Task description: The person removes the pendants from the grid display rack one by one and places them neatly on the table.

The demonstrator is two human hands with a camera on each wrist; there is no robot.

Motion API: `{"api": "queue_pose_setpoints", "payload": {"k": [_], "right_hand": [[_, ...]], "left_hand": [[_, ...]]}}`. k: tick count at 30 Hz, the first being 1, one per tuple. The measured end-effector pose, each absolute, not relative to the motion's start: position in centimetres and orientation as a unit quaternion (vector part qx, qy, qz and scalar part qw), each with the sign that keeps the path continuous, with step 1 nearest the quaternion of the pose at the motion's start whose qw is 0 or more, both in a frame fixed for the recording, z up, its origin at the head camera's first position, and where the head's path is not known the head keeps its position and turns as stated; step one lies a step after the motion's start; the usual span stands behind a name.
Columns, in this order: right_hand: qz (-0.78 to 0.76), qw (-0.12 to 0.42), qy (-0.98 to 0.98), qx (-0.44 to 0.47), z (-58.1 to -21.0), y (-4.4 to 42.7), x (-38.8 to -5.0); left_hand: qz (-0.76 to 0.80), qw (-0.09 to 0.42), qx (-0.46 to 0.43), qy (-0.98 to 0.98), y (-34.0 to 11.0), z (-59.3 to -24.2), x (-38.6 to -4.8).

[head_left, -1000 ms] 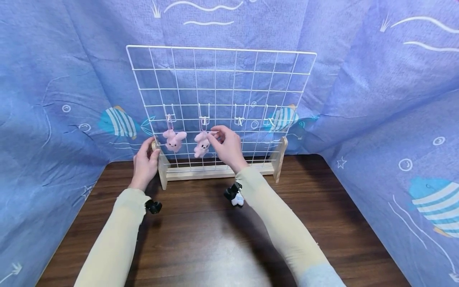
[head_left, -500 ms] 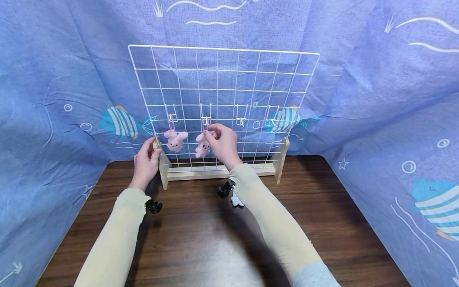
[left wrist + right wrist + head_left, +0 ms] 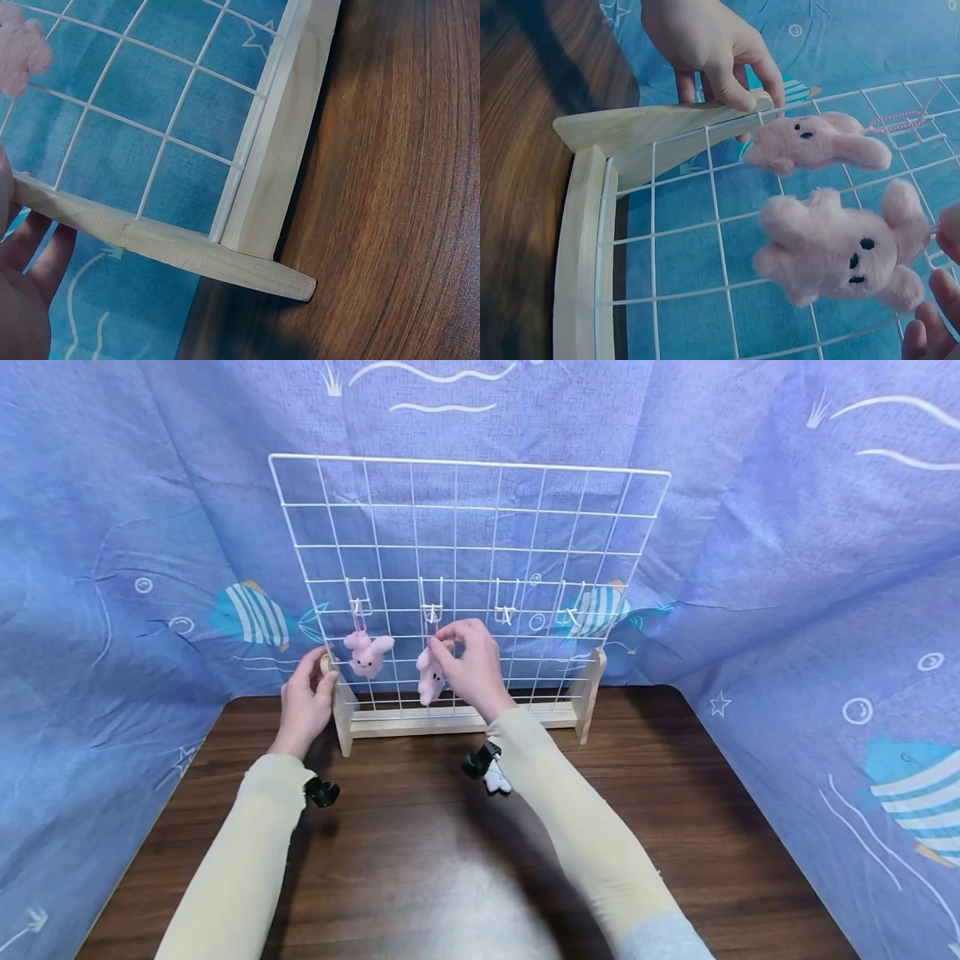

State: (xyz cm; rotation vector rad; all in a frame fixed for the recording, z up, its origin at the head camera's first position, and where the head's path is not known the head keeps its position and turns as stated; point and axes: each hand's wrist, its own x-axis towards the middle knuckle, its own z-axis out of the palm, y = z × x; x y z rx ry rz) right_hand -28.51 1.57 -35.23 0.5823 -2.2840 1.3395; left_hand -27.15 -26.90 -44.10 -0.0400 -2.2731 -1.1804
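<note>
A white wire grid [image 3: 468, 510] stands upright in a wooden stand [image 3: 412, 724]. My left hand [image 3: 303, 706] grips the stand's left side post [image 3: 172, 247]. Two pink plush bunny keychains hang from hooks on the grid. The outer left bunny [image 3: 367, 656] hangs by its pink bead chain [image 3: 900, 120], touched by neither hand. At the second hook [image 3: 431, 612], my right hand [image 3: 474, 668] pinches the other bunny [image 3: 840, 247] at its top, by the chain and ears. That bunny is turned sideways in the head view; fingers cover part of it.
Two more hooks, a third hook [image 3: 504, 614] and a fourth hook [image 3: 570, 614], sit farther right with nothing on them. A small white charm [image 3: 497, 778] shows beside the right cuff, partly hidden. A blue fish-print curtain [image 3: 750, 568] surrounds the dark wooden table [image 3: 405, 860].
My right fingers moved up to the second bunny's chain, then slightly down; the bunny has turned sideways and shifted a little right. My left hand has stayed on the post.
</note>
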Motion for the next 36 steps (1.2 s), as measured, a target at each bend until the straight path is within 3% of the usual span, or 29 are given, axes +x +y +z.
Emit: {"api": "queue_pose_setpoints", "payload": {"k": [8,18,36], "right_hand": [[0.474,0.203,-0.819,0.251,-35.3,2.6,-28.4],[0.468,0.238,-0.802,0.287,-35.6,2.7,-29.0],[0.553,0.147,-0.77,0.282,-35.8,2.8,-28.0]], "left_hand": [[-0.434,0.279,-0.005,-0.857,-26.9,-44.1,-27.2],[-0.437,0.274,-0.002,-0.857,-26.8,-43.9,-27.1],[-0.433,0.273,-0.007,-0.859,-26.9,-43.8,-27.0]]}}
